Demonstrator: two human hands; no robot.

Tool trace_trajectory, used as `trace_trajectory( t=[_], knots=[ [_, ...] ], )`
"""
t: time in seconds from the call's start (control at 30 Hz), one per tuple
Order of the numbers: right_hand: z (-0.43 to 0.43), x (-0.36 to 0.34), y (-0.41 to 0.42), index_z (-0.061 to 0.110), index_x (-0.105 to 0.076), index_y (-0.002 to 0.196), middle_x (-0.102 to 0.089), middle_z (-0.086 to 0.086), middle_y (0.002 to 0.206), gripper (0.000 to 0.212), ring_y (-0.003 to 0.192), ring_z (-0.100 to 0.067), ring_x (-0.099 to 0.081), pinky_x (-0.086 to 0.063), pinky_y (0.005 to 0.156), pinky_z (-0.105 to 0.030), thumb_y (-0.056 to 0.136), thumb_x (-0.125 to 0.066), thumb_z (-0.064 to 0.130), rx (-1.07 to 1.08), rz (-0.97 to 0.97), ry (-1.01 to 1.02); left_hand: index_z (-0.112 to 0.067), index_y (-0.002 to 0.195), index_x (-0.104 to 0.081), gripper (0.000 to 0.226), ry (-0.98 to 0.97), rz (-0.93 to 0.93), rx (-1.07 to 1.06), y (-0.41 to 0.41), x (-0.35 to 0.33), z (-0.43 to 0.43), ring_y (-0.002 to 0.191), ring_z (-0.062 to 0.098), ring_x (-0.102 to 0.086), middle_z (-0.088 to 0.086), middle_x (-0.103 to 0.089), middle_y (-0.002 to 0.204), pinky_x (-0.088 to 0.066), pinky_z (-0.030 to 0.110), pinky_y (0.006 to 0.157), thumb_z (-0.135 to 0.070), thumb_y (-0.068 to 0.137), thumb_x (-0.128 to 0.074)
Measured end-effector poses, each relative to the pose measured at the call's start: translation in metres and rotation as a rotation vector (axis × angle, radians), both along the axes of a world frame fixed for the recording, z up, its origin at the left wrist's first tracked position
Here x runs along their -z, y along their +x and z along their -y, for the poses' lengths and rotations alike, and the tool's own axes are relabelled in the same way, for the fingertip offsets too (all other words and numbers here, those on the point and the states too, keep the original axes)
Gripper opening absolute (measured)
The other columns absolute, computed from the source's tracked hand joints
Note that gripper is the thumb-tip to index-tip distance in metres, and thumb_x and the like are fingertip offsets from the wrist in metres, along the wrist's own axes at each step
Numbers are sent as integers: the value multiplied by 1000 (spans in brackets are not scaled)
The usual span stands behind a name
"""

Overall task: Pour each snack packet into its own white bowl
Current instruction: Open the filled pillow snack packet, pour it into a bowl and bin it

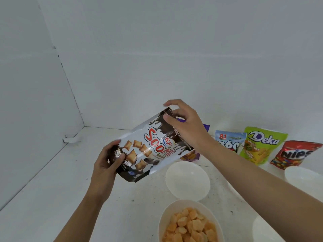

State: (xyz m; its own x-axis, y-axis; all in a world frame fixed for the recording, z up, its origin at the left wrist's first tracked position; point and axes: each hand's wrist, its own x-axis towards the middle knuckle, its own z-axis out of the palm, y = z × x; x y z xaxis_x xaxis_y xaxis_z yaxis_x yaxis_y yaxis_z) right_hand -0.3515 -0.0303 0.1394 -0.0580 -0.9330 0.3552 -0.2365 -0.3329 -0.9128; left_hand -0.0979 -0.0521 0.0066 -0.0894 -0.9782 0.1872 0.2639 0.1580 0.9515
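Head cam: both hands on the Soomi packet [148, 151], top seal apparently not open yet.

Left hand [106, 165] pinches the bottom corner, right hand [183, 124] has thumb and fingers closed on the top edge, packet held tilted in the air, up-left of the empty bowl [187, 180]. I'd tear along the seal first, then swing the mouth over that bowl and tip slowly so pieces don't bounce out. Nearer bowl [190, 222] is already full of orange snacks; Deka packet [262, 145] and Nips packet [295, 154] wait at the back of the surface [61, 189].
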Motion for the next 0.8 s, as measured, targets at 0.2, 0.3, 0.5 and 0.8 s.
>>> trace_trajectory(
  t=[0.2,0.3,0.5,0.8],
  knots=[
    [1,16,-33,20,-73,113,-72,4,112,20,100,-11,-71,-62,79,-30,94,-68,16,-175,-183,124,-21,123,-66,39,17,10,49,3,-16,8,112,27,-68,3,-65,124,-63,44,79,-6,87,-63],
    [2,25,-39,17,-71,113,-69,4,113,21,101,-9,-70,-61,72,-25,92,-70,12,-183,-179,144,-25,121,-68,40,3,82,58,4,-23,14,112,27,-68,4,-65,124,-63,47,83,-13,83,-68],
    [3,41,-47,15,-70,112,-72,0,109,23,99,-9,-71,-60,70,-25,89,-73,10,-144,-100,156,-26,123,-68,39,-9,167,73,2,-25,22,108,29,-67,4,-63,125,-61,49,86,-11,87,-66],
    [-14,95,-55,6,-65,108,-70,-8,107,19,93,-9,-72,-57,68,-20,90,-70,3,-26,-7,185,-26,122,-70,35,-52,309,97,-12,-22,26,110,31,-67,1,-67,121,-58,50,91,-11,91,-69]
  ],
)
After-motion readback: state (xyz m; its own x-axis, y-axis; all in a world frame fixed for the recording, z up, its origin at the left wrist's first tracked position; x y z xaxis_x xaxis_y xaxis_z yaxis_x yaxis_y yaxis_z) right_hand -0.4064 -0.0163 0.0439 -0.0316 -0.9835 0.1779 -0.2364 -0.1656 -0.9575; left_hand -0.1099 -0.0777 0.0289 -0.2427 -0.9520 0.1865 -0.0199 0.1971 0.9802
